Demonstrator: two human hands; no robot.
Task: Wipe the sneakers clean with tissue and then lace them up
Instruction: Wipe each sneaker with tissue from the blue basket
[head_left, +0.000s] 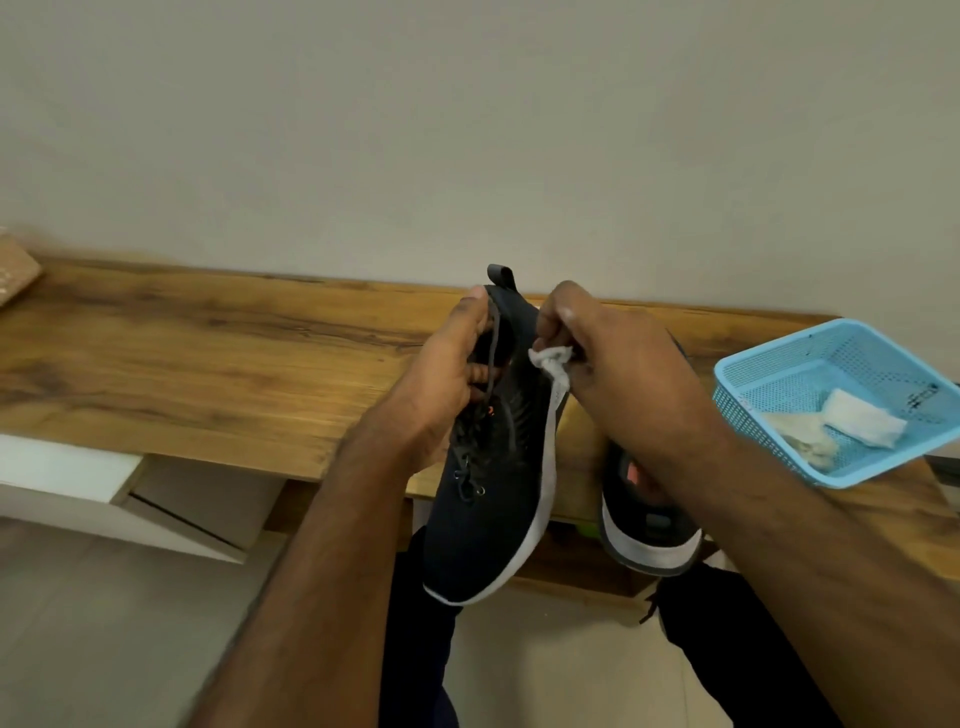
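Left hand (441, 379): fingers curled inside the held sneaker (493, 467) collar.
Right hand (618, 364): fingers pinching the tissue (553, 361) against its midsole, over the bench (208, 353) front edge.

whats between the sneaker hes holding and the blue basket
In the head view, the right hand gripping a tissue and the second sneaker on the table lie between the held sneaker and the blue basket.

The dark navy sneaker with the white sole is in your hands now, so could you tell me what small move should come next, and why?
Probably draw the crumpled white tissue down along the white sole edge of the dark navy sneaker. The right hand pinches the tissue against the shoe's side near the heel, while the left hand grips the collar and steadies it, so the lower edge seems not yet wiped.
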